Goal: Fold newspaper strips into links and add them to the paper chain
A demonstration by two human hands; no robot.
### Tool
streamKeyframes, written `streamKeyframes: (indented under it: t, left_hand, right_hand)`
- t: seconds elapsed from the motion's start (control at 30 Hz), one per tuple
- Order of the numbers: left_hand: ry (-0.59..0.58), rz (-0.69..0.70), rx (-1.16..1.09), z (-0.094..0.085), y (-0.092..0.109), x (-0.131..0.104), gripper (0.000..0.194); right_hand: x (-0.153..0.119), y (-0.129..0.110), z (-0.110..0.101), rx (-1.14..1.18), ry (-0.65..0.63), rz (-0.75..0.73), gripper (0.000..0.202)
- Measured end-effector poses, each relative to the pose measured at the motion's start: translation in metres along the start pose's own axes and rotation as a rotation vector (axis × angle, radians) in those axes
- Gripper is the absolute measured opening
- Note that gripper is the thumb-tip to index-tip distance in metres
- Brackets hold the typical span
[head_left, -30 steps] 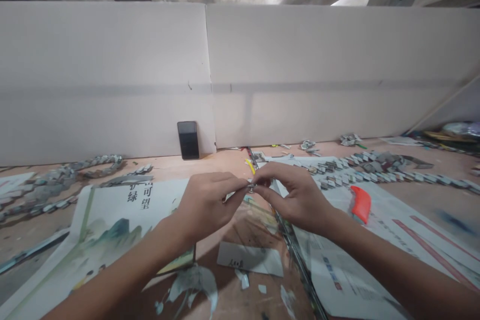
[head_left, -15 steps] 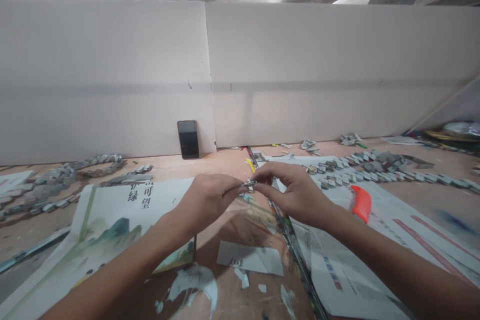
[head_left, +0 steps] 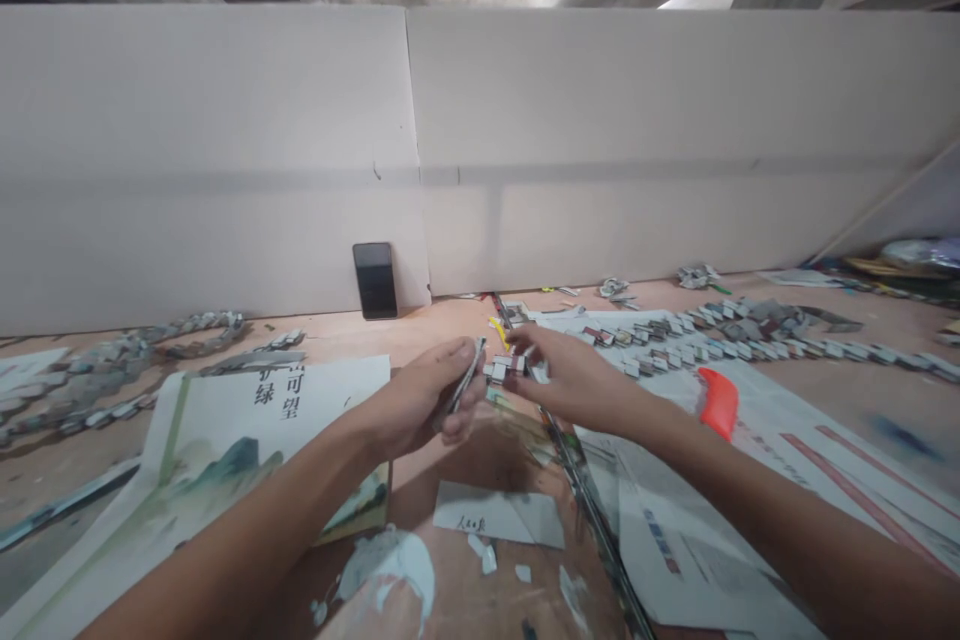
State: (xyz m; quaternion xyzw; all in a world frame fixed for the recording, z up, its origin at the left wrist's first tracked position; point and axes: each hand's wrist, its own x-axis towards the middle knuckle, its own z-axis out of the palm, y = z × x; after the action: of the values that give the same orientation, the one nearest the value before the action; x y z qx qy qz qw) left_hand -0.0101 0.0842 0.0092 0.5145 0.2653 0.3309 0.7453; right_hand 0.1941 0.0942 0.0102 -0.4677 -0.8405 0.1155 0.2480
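My left hand is closed on a thin folded paper strip, which stands tilted between thumb and fingers. Just to its right, my right hand pinches a short end of a folded-paper chain, its small white and dark red links showing left of the fingertips. The two hands are close together above the table, and the strip is apart from the chain's end. Behind my right hand, a long zigzag paper chain lies across the papers; whether it joins the held end is hidden.
A phone leans upright against the white partition. An orange-red handle lies on printed sheets at right. More paper chain is heaped at left beside a printed poster. Paper scraps lie in front.
My hands have moved slightly apart. My left hand has turned, bringing the folded strip upright at a tilt, while the chain's end now shows flat by my right fingertips.
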Motion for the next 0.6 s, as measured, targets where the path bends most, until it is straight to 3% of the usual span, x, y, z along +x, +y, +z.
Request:
streamKeyframes:
  t: [0.1,0.2,0.33,0.4,0.53,0.6]
  left_hand:
    - [0.12,0.102,0.042,-0.001,0.004,0.001,0.028]
    - [0.209,0.18,0.092,-0.002,0.006,0.002,0.029]
    - [0.235,0.218,0.154,-0.011,0.009,0.004,0.03]
    - [0.273,0.274,0.182,-0.019,0.012,0.004,0.031]
    - [0.421,0.414,0.186,-0.034,0.019,0.006,0.031]
    - [0.46,0.454,0.183,-0.038,0.021,0.007,0.031]
  right_hand:
    - [-0.006,0.005,0.021,-0.28,-0.225,0.043,0.022]
    - [-0.011,0.002,0.036,-0.373,-0.284,-0.011,0.019]
    - [-0.006,-0.002,0.022,-0.232,-0.341,0.033,0.016]
    - [-0.002,-0.002,0.0,-0.145,-0.287,0.053,0.016]
    - [-0.006,-0.009,-0.051,-0.187,0.039,0.071,0.025]
    - [-0.014,-0.018,-0.066,-0.256,0.203,0.031,0.028]
